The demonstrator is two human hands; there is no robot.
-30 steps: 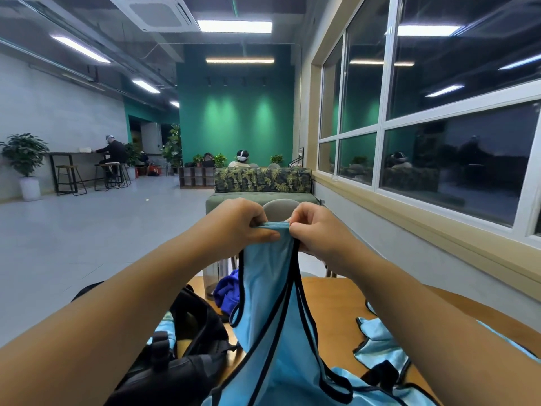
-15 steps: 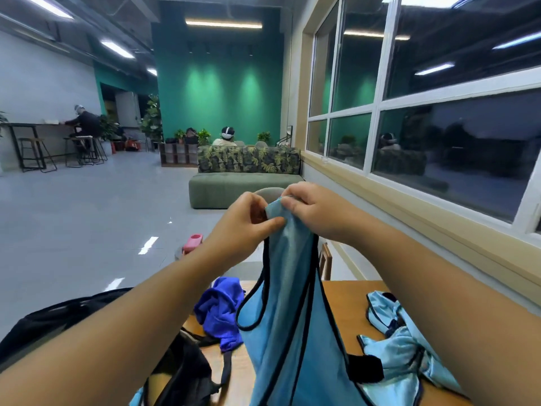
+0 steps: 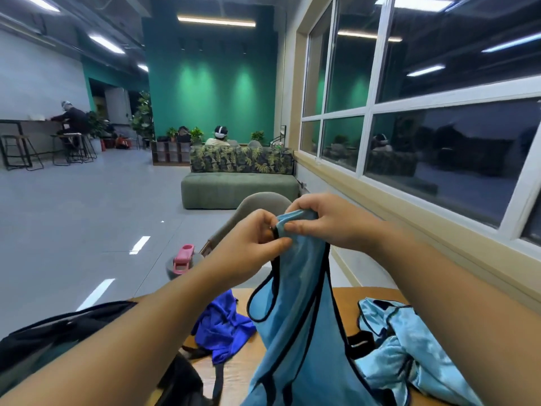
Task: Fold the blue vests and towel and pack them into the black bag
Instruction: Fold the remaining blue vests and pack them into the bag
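Both hands are raised in front of the person, above the far edge of the wooden table (image 3: 348,300), and they meet at the top of a light blue vest (image 3: 295,312) with black trim. The left hand (image 3: 248,253) has its fingers curled, thumb and forefinger pinching the bunched shoulder fabric from the left. The right hand (image 3: 325,221) is curled over the same bunch from above and the right, its thumb pressed against the cloth. The two hands nearly touch each other at the pinch. The vest hangs straight down from them, its armhole loop open on the left side, and its lower part runs out of view at the bottom, so whether it rests on the table cannot be told.

A second light blue vest (image 3: 409,344) lies crumpled on the table toward the right edge, just beside the hanging one. A dark blue towel (image 3: 225,323) lies rumpled near the table's far left corner, partly behind the left forearm. The black bag (image 3: 181,382) sits at the left side of the table, mostly hidden by the left arm, with a strap trailing toward the towel.

Beyond the table stands a grey chair (image 3: 260,203), and a bottle with a pink lid (image 3: 183,257) shows beside it. A green sofa (image 3: 240,189) stands farther back by the window wall.
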